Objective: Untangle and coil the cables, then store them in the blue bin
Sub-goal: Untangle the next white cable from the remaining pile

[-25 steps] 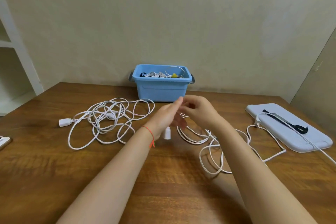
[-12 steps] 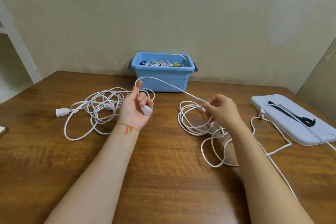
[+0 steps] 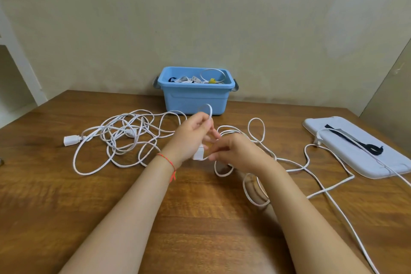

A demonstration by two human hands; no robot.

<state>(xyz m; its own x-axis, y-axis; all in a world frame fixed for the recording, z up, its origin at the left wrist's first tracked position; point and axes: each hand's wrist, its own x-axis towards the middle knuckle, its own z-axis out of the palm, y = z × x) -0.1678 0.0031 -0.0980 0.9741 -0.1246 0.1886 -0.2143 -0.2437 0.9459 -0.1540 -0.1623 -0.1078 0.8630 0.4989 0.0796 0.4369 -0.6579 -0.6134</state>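
My left hand point(image 3: 191, 138) grips a small loop of a white cable point(image 3: 255, 140), whose white plug point(image 3: 198, 153) hangs below my palm. My right hand point(image 3: 233, 152) pinches the same cable just right of the plug, the two hands nearly touching. The rest of this cable lies in loose loops on the wooden table point(image 3: 66, 196) to the right and runs off toward the lower right. A second tangled white cable point(image 3: 124, 138) with a white end connector lies at the left. The blue bin point(image 3: 195, 95) stands at the back by the wall and holds several coiled cables.
The bin's pale lid point(image 3: 347, 151) lies flat at the right with a black strap point(image 3: 364, 143) on it and a white cable crossing it. A white shelf unit point(image 3: 20, 69) stands at the far left. The wall runs just behind the bin.
My hands were apart with a stretch of cable drawn between them; now they have come together again in the middle, and a new small loop stands above my left hand.
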